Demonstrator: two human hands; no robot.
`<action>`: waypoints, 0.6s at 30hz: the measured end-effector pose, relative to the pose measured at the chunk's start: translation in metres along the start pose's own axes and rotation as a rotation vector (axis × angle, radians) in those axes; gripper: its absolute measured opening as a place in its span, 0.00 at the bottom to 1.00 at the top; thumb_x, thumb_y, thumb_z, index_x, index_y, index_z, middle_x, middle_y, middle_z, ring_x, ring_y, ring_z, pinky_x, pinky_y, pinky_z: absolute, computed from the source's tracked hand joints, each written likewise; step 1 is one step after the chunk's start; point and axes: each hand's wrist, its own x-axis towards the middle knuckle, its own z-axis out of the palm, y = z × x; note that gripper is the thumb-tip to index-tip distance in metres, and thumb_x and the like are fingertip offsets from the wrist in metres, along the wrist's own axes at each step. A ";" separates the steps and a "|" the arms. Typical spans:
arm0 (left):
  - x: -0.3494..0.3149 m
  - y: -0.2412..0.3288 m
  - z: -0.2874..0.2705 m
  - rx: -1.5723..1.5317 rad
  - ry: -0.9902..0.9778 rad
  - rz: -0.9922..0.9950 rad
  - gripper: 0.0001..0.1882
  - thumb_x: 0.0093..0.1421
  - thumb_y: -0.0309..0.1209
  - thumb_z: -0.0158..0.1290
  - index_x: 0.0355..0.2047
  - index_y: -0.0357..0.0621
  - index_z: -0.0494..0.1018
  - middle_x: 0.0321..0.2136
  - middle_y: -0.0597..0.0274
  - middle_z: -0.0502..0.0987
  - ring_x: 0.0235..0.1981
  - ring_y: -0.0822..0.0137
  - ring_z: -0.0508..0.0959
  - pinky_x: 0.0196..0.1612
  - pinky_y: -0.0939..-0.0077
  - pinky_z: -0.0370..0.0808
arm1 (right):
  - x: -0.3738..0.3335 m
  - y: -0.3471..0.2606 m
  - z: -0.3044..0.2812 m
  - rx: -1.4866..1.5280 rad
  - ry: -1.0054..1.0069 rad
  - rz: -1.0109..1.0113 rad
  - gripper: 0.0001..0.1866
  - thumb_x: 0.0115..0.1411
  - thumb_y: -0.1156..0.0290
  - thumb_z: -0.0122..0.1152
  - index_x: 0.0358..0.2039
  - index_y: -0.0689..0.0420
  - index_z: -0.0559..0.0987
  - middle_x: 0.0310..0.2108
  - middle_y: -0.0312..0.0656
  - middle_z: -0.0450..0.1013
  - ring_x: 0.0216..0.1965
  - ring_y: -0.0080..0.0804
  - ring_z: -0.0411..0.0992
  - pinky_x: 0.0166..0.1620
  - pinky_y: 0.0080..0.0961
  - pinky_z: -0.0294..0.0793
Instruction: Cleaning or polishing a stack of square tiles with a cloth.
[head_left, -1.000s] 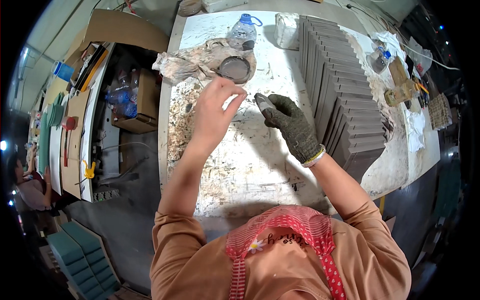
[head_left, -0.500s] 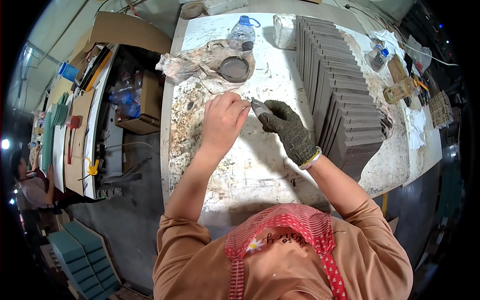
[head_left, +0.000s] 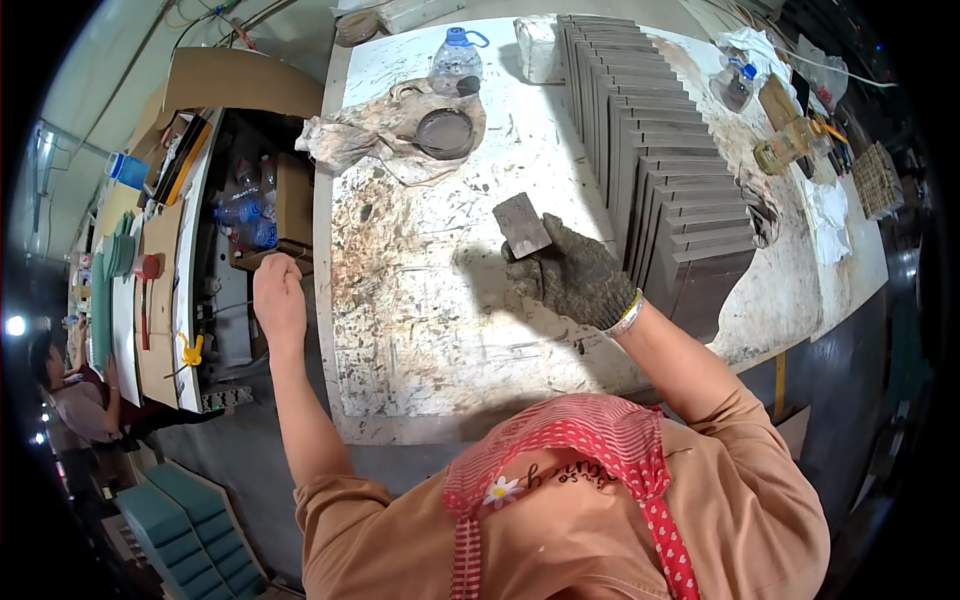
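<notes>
My right hand point(head_left: 570, 270), in a dark, stained knit glove, holds a small grey rectangular plate point(head_left: 522, 224) above the white work board. The thumb and fingers grip its lower end, and its broad face shows. My bare left hand point(head_left: 279, 298) is out beyond the board's left edge, in front of the cardboard box of bottles. Its fingers are curled closed, and whether anything is in them is hidden. A round dish of grey paste point(head_left: 444, 134) rests on a crumpled, stained cloth point(head_left: 370, 140) farther back on the board.
A long row of upright grey slabs point(head_left: 640, 150) stands right of my gloved hand. A blue-capped bottle point(head_left: 457, 62) and a whitish block point(head_left: 540, 50) stand at the back. To the left is a shelf with a cardboard box point(head_left: 292, 205); a co-worker point(head_left: 85, 390) sits beyond.
My left hand has swung left and toward me, away from the right hand and off the board. The plate in my right hand has turned from nearly edge-on to showing its face.
</notes>
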 end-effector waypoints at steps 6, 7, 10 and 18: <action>-0.003 0.028 0.015 -0.145 0.042 -0.011 0.08 0.60 0.31 0.53 0.33 0.38 0.73 0.39 0.54 0.76 0.42 0.56 0.75 0.45 0.67 0.70 | 0.007 0.007 -0.018 0.105 -0.141 0.016 0.25 0.64 0.54 0.55 0.51 0.63 0.69 0.43 0.50 0.73 0.36 0.36 0.76 0.42 0.34 0.81; -0.001 0.032 0.020 -0.213 0.061 -0.054 0.08 0.60 0.31 0.53 0.35 0.37 0.73 0.37 0.55 0.76 0.40 0.59 0.76 0.44 0.68 0.70 | 0.004 0.009 -0.008 0.038 -0.071 -0.049 0.26 0.63 0.55 0.56 0.52 0.63 0.68 0.44 0.49 0.72 0.37 0.34 0.76 0.42 0.34 0.80; 0.010 0.058 0.020 -0.545 -0.118 -0.403 0.08 0.61 0.29 0.53 0.38 0.37 0.74 0.32 0.57 0.77 0.34 0.67 0.76 0.41 0.74 0.71 | -0.008 0.006 0.014 -0.116 -0.031 -0.145 0.27 0.62 0.56 0.58 0.55 0.63 0.67 0.46 0.45 0.71 0.40 0.31 0.74 0.44 0.33 0.79; 0.018 0.100 0.061 -0.860 -0.259 -0.120 0.06 0.62 0.26 0.52 0.36 0.36 0.75 0.25 0.64 0.78 0.30 0.76 0.75 0.38 0.81 0.70 | -0.008 0.005 0.013 -0.347 -0.027 -0.263 0.31 0.59 0.56 0.63 0.57 0.61 0.67 0.48 0.40 0.69 0.49 0.28 0.68 0.52 0.33 0.76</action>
